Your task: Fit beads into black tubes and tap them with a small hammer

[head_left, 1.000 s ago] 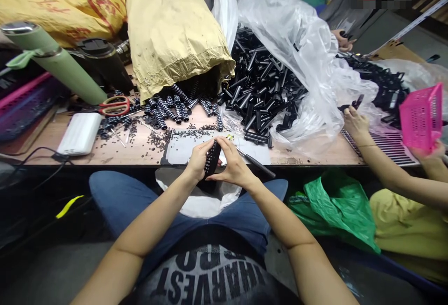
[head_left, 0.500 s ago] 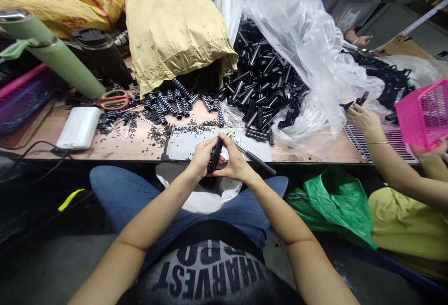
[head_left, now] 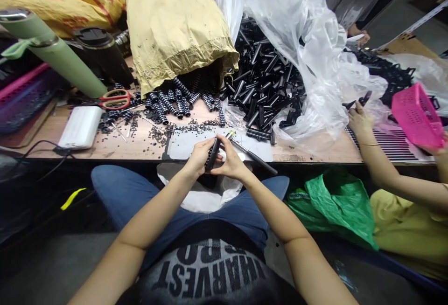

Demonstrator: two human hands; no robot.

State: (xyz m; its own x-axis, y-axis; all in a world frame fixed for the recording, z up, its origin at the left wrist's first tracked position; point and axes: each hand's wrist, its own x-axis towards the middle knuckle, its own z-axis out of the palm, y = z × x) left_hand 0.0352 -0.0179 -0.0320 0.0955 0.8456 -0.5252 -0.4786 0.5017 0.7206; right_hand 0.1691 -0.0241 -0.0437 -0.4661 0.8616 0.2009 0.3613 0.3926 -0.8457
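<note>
**K:** Since a second ago both hands have drifted slightly up toward the table edge (head_left: 105,158), and the black part (head_left: 213,154) has turned: its studded face showed before, now only a narrow dark edge.

**M:** Grip state?

**K:** Left hand (head_left: 198,158) is curled around the part's lower half, fingers wrapped. Right hand (head_left: 231,160) pinches it from the other side, thumb and fingertips pressed in. Both grasping, neither open.

**M:** Orientation?

**K:** Long axis runs near upright, top end tilted a bit right and away from the body. It sits between the two hands, just over the table's near edge, above the white sheet (head_left: 185,146).

**M:** Anything else changed?

**K:** Co-worker's pink basket (head_left: 416,114) at far right is tilted more than before. Black tube pile (head_left: 262,86) unchanged.
</note>
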